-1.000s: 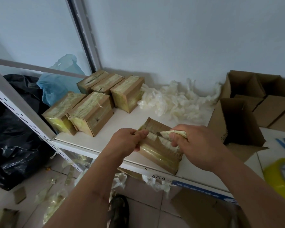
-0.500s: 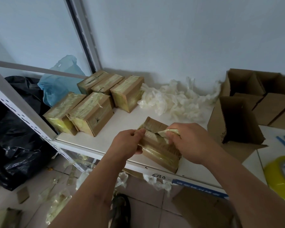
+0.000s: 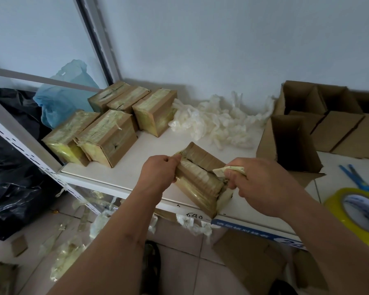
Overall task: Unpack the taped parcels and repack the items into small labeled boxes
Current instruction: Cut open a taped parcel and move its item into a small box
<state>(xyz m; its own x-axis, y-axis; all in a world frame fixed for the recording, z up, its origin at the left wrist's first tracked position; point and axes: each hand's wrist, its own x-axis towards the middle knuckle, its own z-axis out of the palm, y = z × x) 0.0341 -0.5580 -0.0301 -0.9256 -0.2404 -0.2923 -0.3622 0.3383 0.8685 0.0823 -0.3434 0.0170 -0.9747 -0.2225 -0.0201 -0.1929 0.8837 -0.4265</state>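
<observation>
A brown taped parcel [image 3: 200, 179] lies at the front edge of the white shelf [image 3: 115, 177]. My left hand [image 3: 158, 173] grips its left top edge. My right hand [image 3: 262, 184] pinches a strip of yellowish tape [image 3: 232, 168] peeled off the parcel's right end. A dark slit shows along the parcel's top. Several more taped parcels [image 3: 109, 137] stand in a cluster at the back left of the shelf. Open small cardboard boxes [image 3: 294, 143] stand at the right.
A heap of crumpled clear plastic [image 3: 219, 122] lies against the wall. A yellow tape roll [image 3: 356, 211] and a blue-handled tool [image 3: 358, 179] are at the far right. Black bags [image 3: 11, 182] and a blue bag [image 3: 62, 96] sit left; tape scraps litter the floor.
My right hand has pulled the tape strip rightward, away from my left hand, opening the seam on the parcel's top. The parcel stayed in place.
</observation>
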